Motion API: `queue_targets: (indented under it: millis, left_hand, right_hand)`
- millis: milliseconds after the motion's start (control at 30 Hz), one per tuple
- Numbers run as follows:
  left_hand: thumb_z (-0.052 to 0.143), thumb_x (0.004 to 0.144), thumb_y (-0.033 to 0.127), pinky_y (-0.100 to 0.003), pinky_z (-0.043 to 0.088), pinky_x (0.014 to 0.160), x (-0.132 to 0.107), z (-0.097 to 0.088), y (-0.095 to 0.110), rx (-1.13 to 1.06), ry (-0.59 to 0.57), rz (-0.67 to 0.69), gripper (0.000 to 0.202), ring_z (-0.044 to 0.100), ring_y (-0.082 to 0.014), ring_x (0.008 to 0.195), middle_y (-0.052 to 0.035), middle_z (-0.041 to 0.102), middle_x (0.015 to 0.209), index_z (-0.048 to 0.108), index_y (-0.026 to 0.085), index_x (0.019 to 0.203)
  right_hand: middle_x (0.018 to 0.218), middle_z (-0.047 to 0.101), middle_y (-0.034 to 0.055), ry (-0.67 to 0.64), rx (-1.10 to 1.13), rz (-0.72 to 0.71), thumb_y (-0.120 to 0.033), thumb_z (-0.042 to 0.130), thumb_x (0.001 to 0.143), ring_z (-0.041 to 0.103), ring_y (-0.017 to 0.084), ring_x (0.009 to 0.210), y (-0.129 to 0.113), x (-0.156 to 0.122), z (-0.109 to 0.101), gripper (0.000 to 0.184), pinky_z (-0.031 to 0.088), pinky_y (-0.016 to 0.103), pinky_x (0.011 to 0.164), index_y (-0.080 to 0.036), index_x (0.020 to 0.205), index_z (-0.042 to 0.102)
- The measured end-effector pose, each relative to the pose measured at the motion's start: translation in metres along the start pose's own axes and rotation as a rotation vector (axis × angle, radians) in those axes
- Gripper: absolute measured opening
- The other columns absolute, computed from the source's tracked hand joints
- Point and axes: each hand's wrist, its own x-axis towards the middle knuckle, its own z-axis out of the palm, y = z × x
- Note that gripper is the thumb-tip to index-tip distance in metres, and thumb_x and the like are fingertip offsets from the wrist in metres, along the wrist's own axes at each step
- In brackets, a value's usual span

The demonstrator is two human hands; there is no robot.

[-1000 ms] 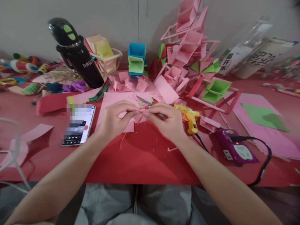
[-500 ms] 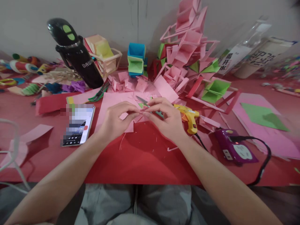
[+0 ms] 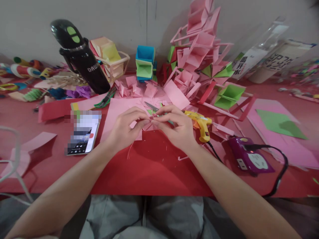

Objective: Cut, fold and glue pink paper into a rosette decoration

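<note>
Black flask (image 3: pixel 83 61): "DAW…". Label (image 3: pixel 246 63) on clear bottle (image 3: pixel 264 42): "开水". Cup (image 3: pixel 279 63): lettering illegible.

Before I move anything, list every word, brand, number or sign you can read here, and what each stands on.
"DAW", black flask; any further letters are out of sight.
"开水", clear bottle; the character above is too blurred to be sure of.
Cup: large dark characters, too unclear to read.
Phone: partly pixelated, the rest too small.
Glue gun and purple box: labels too small or blurred.
</note>
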Motion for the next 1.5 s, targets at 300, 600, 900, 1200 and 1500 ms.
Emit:
queue_targets:
  millis: [300, 600, 900, 1200, 1500]
  left_hand:
    - [0.065, 0.09, 0.018, -0.03, 0.054, 0.079, -0.001, 0.002, 0.004, 0.018, 0.056, 0.017, 0.006, 0.067, -0.016, 0.085, -0.0035, 0.072, 0.088, 0.069, 0.02, 0.086]
    - [0.074, 0.083, 0.018, -0.024, 0.055, 0.072, -0.002, 0.006, 0.009, -0.115, 0.165, -0.124, 0.009, 0.068, -0.0117, 0.074, 0.0001, 0.072, 0.083, 0.068, 0.019, 0.089]
    - [0.076, 0.08, 0.02, -0.024, 0.055, 0.067, 0.0, 0.004, 0.011, -0.163, 0.078, -0.206, 0.009, 0.067, -0.0127, 0.07, -0.0004, 0.072, 0.077, 0.068, 0.018, 0.082]
    - [0.071, 0.086, 0.028, -0.03, 0.056, 0.068, 0.0, 0.001, 0.008, -0.123, 0.053, -0.247, 0.013, 0.067, -0.0162, 0.071, -0.0022, 0.074, 0.075, 0.069, 0.019, 0.076]
    - [0.068, 0.089, 0.031, -0.026, 0.055, 0.066, 0.003, 0.006, -0.001, -0.206, 0.221, -0.296, 0.014, 0.066, -0.0138, 0.074, -0.0027, 0.071, 0.083, 0.068, 0.018, 0.086]
  right_hand:
    - [0.096, 0.072, 0.0029, 0.001, 0.057, 0.059, -0.019, 0.073, 0.084, 0.068, 0.017, 0.092, -0.001, 0.001, 0.001, 0.008, 0.056, 0.036, 0.088, -0.025, 0.088, 0.075]
    - [0.091, 0.07, 0.0015, 0.012, 0.142, 0.173, -0.025, 0.074, 0.084, 0.068, 0.015, 0.085, -0.003, -0.001, 0.003, 0.013, 0.058, 0.033, 0.081, -0.023, 0.095, 0.068]
    - [0.08, 0.073, 0.0009, -0.102, 0.039, 0.138, -0.024, 0.068, 0.089, 0.066, 0.014, 0.074, -0.003, 0.001, -0.001, 0.007, 0.054, 0.029, 0.071, -0.02, 0.084, 0.072]
    - [0.091, 0.076, 0.0019, -0.101, 0.064, 0.203, -0.034, 0.072, 0.086, 0.07, 0.016, 0.083, -0.001, 0.001, -0.002, 0.015, 0.058, 0.031, 0.078, -0.023, 0.096, 0.074]
    - [0.107, 0.073, 0.0049, -0.015, 0.068, 0.276, -0.034, 0.076, 0.082, 0.069, 0.017, 0.093, 0.011, -0.001, 0.0, 0.033, 0.059, 0.03, 0.076, -0.022, 0.112, 0.068]
